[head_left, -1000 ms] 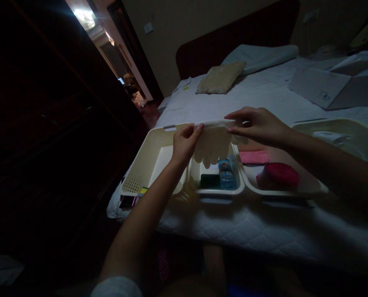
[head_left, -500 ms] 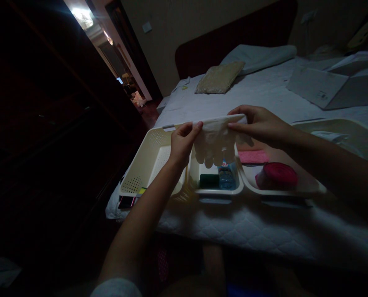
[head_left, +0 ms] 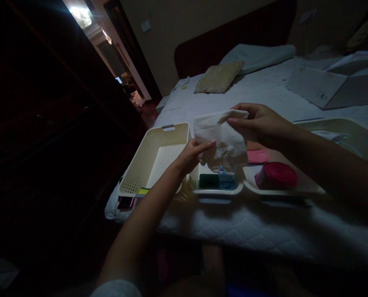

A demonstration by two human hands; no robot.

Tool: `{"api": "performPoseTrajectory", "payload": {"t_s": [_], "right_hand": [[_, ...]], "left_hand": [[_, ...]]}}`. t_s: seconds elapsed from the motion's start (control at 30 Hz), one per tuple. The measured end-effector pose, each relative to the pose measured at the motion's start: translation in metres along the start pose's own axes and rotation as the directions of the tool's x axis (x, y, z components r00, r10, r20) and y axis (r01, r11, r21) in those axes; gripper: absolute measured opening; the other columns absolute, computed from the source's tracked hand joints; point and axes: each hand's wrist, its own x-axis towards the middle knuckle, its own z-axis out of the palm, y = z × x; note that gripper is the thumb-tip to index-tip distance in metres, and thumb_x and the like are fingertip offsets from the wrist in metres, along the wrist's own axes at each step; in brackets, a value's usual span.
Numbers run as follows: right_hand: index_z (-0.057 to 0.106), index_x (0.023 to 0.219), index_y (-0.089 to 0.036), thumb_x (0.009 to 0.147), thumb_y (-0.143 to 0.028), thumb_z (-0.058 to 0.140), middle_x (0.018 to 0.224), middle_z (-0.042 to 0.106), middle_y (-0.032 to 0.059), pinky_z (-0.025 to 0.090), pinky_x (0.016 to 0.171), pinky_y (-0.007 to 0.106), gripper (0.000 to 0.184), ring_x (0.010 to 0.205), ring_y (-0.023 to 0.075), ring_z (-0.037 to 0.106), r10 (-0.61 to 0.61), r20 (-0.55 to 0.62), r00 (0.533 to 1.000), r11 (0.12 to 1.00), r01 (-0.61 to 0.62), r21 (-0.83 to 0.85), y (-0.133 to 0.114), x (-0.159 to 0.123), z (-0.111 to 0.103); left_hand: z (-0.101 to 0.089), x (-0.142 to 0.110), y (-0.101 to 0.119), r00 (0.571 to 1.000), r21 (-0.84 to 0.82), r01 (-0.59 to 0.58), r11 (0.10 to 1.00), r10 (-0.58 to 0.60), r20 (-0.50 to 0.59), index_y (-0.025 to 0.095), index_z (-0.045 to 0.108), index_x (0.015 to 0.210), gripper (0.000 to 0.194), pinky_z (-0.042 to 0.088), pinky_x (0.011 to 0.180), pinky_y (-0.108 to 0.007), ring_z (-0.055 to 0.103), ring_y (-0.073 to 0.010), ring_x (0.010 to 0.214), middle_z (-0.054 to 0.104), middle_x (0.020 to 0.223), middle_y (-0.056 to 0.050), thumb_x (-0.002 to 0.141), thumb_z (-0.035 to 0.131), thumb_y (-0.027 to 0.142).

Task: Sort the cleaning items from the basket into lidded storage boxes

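A thin white glove (head_left: 217, 132) is held up in front of me over the middle basket. My left hand (head_left: 191, 156) pinches its lower left part, thumb on the near side and the other fingers hidden behind. At its upper right, my right hand (head_left: 258, 123) grips the edge between thumb and fingers. The glove's lower part looks crumpled, its finger shapes bunched together. Below it, the middle cream basket (head_left: 217, 192) holds a dark green pad (head_left: 208, 181) and a clear blue bottle (head_left: 226, 180), partly covered by the glove.
On the left stands a cream perforated basket (head_left: 133, 168), a yellow item (head_left: 143, 191) at its near edge. The right basket (head_left: 283, 192) holds a red roll (head_left: 276, 175) and a pink cloth (head_left: 258, 156). A cushion (head_left: 219, 77) and open cardboard (head_left: 316, 86) lie farther back on the bed.
My left hand has moved from the glove's upper left edge down to its lower part. The glove's hanging fingers are now bunched and its upper part is spread toward me.
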Motion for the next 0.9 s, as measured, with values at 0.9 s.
{"api": "performPoseTrajectory", "payload": {"t_s": [0.9], "right_hand": [[0.065,0.079,-0.020,0.059,-0.022,0.083,0.086,0.070,0.0047,0.055,0.074,0.032,0.027,0.075,0.0174,0.065,0.271,0.156,0.950,0.954,-0.287,0.090,0.028,-0.006,-0.002]], "left_hand": [[0.004,-0.001,-0.001,0.971,0.056,-0.080,0.995,0.091,-0.222,0.015,0.067,0.087,0.038,0.050,0.074,-0.029,0.064,-0.0140,0.073,0.071,0.083,-0.004,0.058,0.082,0.034]]}}
